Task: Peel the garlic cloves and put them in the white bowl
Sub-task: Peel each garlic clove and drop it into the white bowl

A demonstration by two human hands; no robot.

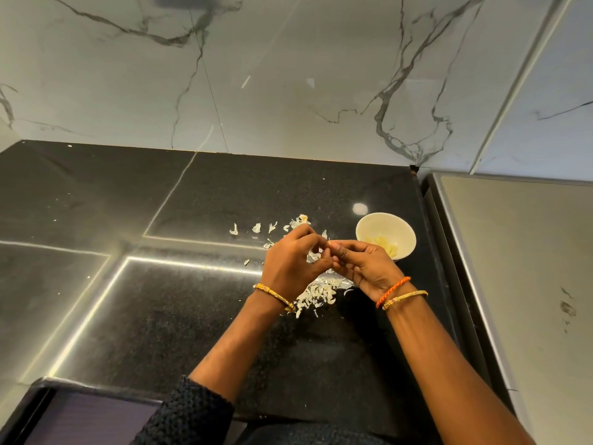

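Both forearms reach forward over the black speckled stone counter (pixel 192 316), the left hand (pixel 290 261) and right hand (pixel 365 264) meeting fingertip to fingertip. Fingers of each curl in a pinch on a small item, presumably a garlic clove, mostly hidden between them. Pale papery garlic skins (pixel 316 293) litter the counter beneath. Peeled yellowish cloves (pixel 385 245) lie in the round white bowl (pixel 385 223), just right of the hands

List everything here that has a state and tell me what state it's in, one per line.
left hand: fingers curled, pinching a small garlic piece
right hand: fingers curled, pinching the same piece
white bowl: upright, some peeled cloves inside
garlic skins: loose, scattered on the black counter
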